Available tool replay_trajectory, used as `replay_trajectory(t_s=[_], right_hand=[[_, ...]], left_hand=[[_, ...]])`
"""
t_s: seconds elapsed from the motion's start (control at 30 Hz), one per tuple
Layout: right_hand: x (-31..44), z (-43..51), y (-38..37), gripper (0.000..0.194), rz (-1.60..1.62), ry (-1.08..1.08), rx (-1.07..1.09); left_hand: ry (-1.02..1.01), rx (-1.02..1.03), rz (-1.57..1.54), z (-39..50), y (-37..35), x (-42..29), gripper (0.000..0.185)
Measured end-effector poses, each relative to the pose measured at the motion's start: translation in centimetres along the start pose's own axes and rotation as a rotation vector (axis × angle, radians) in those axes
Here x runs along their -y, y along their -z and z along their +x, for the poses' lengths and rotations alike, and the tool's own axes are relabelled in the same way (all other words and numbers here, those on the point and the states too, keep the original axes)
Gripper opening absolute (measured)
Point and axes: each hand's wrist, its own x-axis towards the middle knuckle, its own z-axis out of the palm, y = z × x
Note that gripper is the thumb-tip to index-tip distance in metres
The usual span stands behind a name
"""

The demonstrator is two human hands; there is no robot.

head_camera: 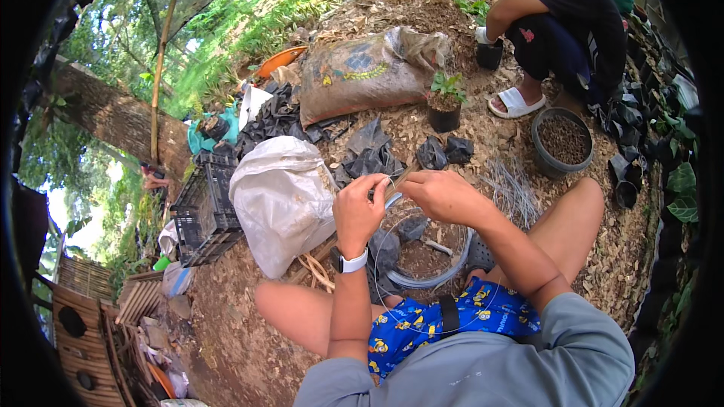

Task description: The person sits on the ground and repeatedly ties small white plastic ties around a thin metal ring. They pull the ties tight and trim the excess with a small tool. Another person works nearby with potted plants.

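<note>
My left hand (360, 210), with a watch on its wrist, pinches a thin wire between thumb and fingertips. Close by on the right, my right hand (448, 196) has its fingers closed at the same wire; its fingertips are partly hidden. A strand loops down from the hands over my lap. Between my feet lies a coil of pale wire (421, 282) on the ground. A bundle of loose wire lengths (512, 189) lies beyond my right forearm. Brown stick-like strips (403, 178) show behind my hands, and I cannot tell whether they are touched.
A white sack (280, 198) stands left, beside a black plastic crate (206, 209). Ahead lie a filled sack (367, 73), black plastic bags (370, 150) and a potted plant (445, 103). A gloved person (571, 22) squats at upper right, near a pot of soil (561, 138).
</note>
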Motion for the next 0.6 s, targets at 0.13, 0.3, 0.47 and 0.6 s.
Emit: replay_trajectory(t_s=[0.13,0.3,0.47,0.6], right_hand=[[-0.2,-0.2,1.0,0.012,-0.031,0.022,-0.007],[-1.7,-0.1,2.3,0.011,0.081,0.046,-0.079],[-4.4,0.0,2.5,0.01,0.364,0.004,-0.032],[-6.3,-0.3,1.0,0.015,0.743,-0.129,-0.011]], left_hand=[[-0.054,0.006,0.083,-0.2,-0.7,-0.8,0.009],[-0.138,0.076,0.118,-0.5,-1.4,-1.7,0.008],[-0.296,0.198,0.025,-0.3,-0.9,-1.6,0.007],[-0.372,0.199,-0.052,-0.2,-0.7,-1.9,0.007]])
